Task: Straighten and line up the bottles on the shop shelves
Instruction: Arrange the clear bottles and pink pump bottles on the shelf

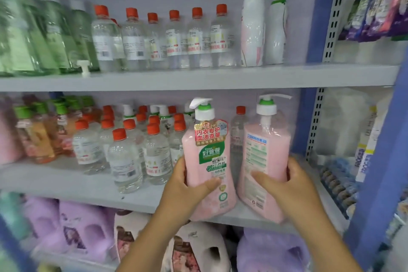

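Two pink pump bottles stand at the front right of the middle shelf [66, 185]. My left hand [187, 185] grips the left pink bottle [207, 152], whose front label faces me. My right hand [287, 185] grips the right pink bottle [265, 150], which shows its back label. The two bottles stand close together, leaning slightly apart at the top. Left of them is a loose cluster of several clear bottles with orange caps [125, 157].
The upper shelf [198, 77] carries green bottles [33, 35], a row of clear orange-capped bottles [176, 40] and two white pump bottles [252, 28]. Purple and white jugs [72, 227] fill the lowest shelf. A blue upright [375, 161] bounds the bay on the right.
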The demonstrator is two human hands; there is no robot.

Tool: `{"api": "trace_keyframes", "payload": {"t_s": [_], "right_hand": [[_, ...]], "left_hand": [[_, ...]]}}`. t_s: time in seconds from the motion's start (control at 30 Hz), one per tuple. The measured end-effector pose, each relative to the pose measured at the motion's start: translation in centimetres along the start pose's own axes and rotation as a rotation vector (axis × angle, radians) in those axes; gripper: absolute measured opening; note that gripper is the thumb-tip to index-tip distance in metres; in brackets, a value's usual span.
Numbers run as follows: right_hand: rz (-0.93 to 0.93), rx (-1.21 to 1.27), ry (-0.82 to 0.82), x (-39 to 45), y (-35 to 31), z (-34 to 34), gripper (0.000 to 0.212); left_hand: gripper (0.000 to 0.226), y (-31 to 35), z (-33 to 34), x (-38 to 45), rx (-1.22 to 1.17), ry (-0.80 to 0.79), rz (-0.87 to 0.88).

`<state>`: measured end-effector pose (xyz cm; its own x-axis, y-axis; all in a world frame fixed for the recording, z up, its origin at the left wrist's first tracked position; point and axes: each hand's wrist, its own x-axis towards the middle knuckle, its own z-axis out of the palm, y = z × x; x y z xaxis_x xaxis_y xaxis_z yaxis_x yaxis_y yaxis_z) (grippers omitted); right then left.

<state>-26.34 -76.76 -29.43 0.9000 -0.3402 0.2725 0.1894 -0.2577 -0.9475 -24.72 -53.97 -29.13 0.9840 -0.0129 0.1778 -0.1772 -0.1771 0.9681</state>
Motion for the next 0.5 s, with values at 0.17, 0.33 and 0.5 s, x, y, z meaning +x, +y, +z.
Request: {"api": "trace_keyframes", "payload": {"t_s": [0.17, 0.33, 0.5], "right_hand": [[0.005, 0.063, -0.136, -4.3, -2.6, 3.6, 0.039], [-0.027, 0.082, -0.275, -9.5, -5.9, 10.6, 0.041], [0.010, 0.178, -0.378, -15.2, -10.4, 22.0, 0.037]], "left_hand": [[0.048, -0.8, -5.4, -3.7, -0.092, 0.136, -0.017], [0.045, -2.0, -15.4, -8.3, -0.159, 0.289, -0.025], [0.049, -3.1, -29.7, -13.6, -0.055, 0.405, 0.014]]}}
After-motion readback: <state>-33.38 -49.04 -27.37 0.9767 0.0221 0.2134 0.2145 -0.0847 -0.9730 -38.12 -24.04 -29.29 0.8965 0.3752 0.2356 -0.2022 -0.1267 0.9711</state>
